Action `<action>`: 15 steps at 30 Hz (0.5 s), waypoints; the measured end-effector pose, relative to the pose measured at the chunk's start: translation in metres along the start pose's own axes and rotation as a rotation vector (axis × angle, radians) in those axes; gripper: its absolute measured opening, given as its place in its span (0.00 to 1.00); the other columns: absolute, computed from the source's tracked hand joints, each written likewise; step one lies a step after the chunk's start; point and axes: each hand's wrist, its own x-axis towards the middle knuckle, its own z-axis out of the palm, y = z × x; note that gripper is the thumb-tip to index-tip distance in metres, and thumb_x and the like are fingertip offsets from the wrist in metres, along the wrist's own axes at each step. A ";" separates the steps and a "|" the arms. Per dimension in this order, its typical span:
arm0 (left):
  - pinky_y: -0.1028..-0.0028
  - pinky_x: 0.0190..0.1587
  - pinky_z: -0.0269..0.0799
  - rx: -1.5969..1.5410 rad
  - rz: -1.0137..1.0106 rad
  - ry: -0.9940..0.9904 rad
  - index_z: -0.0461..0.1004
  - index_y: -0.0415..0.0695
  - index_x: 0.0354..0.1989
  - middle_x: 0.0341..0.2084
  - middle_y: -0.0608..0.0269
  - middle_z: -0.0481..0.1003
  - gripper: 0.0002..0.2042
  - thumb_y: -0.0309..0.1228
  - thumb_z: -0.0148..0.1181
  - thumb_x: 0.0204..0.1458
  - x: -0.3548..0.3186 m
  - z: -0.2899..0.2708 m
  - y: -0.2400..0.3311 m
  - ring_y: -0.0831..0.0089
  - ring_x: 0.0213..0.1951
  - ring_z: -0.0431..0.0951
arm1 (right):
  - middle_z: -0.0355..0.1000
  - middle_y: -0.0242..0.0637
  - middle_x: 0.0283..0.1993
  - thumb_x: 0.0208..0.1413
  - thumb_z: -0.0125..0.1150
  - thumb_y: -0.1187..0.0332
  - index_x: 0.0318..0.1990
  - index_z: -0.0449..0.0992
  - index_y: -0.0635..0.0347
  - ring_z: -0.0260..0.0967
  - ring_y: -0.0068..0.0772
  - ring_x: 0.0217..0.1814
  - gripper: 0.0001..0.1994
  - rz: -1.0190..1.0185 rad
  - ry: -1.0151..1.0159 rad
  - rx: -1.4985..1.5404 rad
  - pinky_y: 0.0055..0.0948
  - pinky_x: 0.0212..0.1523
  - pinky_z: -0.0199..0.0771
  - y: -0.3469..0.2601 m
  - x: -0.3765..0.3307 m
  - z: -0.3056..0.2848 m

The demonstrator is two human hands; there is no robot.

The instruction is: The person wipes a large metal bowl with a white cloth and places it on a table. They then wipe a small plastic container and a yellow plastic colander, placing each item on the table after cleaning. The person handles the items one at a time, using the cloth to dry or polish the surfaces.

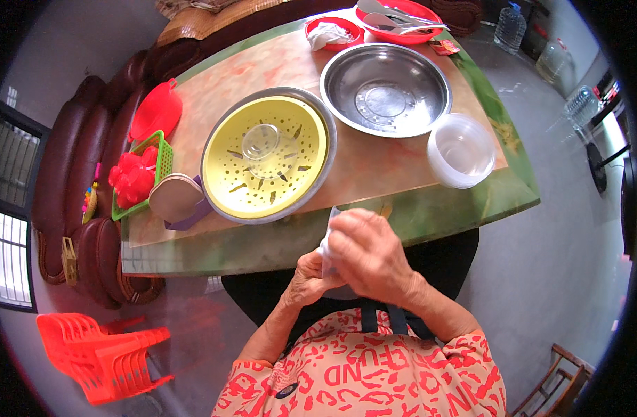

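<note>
A green-rimmed, marbled stone table [471, 201] carries a yellow perforated plastic colander [263, 156] nested in a steel basin, a wide empty steel bowl [384, 87] beyond it, and a stack of clear plastic tubs [461, 149] to the right. Just off the near edge, both hands close around a small clear plastic cup [332, 221]. The right hand [367, 254] wraps over it; the left hand [310, 274] grips from below. Its long axis runs upward toward the colander.

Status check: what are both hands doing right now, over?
Left hand and right hand both clasp a small clear plastic container. Held over table edge. Yellow colander just ahead.
</note>
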 end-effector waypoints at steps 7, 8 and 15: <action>0.63 0.55 0.68 -0.216 0.102 0.103 0.73 0.41 0.27 0.43 0.56 0.76 0.06 0.16 0.55 0.41 0.005 -0.001 -0.011 0.69 0.51 0.72 | 0.68 0.45 0.44 0.45 0.59 0.73 0.41 0.71 0.62 0.66 0.49 0.47 0.13 0.147 0.057 0.303 0.42 0.50 0.65 0.023 0.001 0.007; 0.60 0.56 0.67 -0.276 0.177 0.086 0.72 0.40 0.24 0.44 0.52 0.75 0.05 0.16 0.53 0.40 0.010 0.000 -0.009 0.66 0.53 0.71 | 0.69 0.46 0.43 0.51 0.57 0.70 0.42 0.71 0.63 0.66 0.50 0.46 0.11 0.210 0.102 0.338 0.42 0.50 0.65 0.035 -0.001 0.017; 0.51 0.55 0.68 -0.478 0.205 0.104 0.70 0.41 0.33 0.57 0.45 0.64 0.05 0.26 0.54 0.49 0.024 0.001 -0.001 0.52 0.60 0.64 | 0.59 0.50 0.56 0.64 0.39 0.53 0.59 0.61 0.62 0.56 0.48 0.58 0.24 0.563 0.155 0.371 0.42 0.60 0.55 0.038 -0.021 0.051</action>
